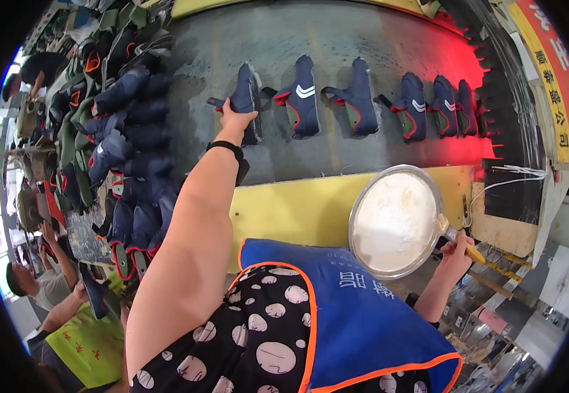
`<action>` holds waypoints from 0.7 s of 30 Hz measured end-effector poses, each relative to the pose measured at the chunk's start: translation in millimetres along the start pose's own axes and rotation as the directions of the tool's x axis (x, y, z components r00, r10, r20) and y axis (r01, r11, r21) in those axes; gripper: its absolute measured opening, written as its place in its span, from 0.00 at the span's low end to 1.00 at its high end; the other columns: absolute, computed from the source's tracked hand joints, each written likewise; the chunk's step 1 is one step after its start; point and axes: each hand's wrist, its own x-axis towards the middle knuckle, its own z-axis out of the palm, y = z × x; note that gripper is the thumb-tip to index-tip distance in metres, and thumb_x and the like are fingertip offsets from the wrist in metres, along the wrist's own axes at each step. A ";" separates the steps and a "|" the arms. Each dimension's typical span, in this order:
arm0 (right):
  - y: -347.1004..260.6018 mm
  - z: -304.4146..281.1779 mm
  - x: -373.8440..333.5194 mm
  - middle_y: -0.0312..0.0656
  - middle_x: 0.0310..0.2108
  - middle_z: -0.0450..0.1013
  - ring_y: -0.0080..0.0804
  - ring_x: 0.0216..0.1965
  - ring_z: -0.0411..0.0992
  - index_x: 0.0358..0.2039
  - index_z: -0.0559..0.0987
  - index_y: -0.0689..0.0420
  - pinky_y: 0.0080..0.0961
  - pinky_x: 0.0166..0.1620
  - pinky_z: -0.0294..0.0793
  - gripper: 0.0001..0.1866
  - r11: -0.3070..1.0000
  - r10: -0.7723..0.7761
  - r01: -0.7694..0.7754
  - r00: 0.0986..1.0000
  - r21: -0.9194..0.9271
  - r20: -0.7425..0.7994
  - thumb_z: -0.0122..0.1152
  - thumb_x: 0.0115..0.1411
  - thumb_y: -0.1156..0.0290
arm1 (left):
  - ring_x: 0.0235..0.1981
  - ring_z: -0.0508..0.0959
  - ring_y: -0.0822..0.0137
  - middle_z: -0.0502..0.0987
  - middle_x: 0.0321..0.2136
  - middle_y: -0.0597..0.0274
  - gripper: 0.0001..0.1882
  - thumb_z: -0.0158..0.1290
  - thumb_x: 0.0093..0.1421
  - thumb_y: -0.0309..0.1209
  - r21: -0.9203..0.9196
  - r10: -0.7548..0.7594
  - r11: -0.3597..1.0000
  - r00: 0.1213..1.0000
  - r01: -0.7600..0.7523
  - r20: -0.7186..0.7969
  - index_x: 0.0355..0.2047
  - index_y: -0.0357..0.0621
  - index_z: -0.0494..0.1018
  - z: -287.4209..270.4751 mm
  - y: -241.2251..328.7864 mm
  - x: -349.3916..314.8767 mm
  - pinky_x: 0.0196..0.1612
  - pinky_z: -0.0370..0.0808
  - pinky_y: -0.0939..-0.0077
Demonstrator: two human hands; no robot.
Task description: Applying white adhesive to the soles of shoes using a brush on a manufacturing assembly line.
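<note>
My left hand (237,120) reaches out to a dark grey belt and grips a navy shoe upper (245,88), its thumb and fingers spread across the near end. In my right hand (456,249) is a brush (475,254) with a yellow handle. Its bristle end rests at the rim of a round metal bowl (352,229) holding a creamy white substance. To the right of the gripped upper, more navy uppers with red trim lie in a row, among them one with white stripes (306,108) and a plainer one (361,98).
Navy shoes and uppers (130,141) crowd the left side. A yellow board (284,209) edges the belt (284,160) on my side. At right, red light falls by a dark fringed curtain (513,85). Co-workers stand at left, one holding a shoe (92,291).
</note>
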 end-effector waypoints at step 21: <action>-22.5 86.3 -7.6 0.30 0.22 0.67 0.15 0.21 0.63 0.30 0.73 0.54 0.14 0.26 0.63 0.08 0.982 -0.103 0.002 0.841 0.187 0.531 0.61 0.66 0.69 | 0.48 0.71 0.47 0.69 0.43 0.48 0.30 0.66 0.46 0.28 0.577 0.518 0.793 0.714 -0.195 -0.470 0.51 0.44 0.69 -238.1 -135.6 -352.3 0.53 0.70 0.59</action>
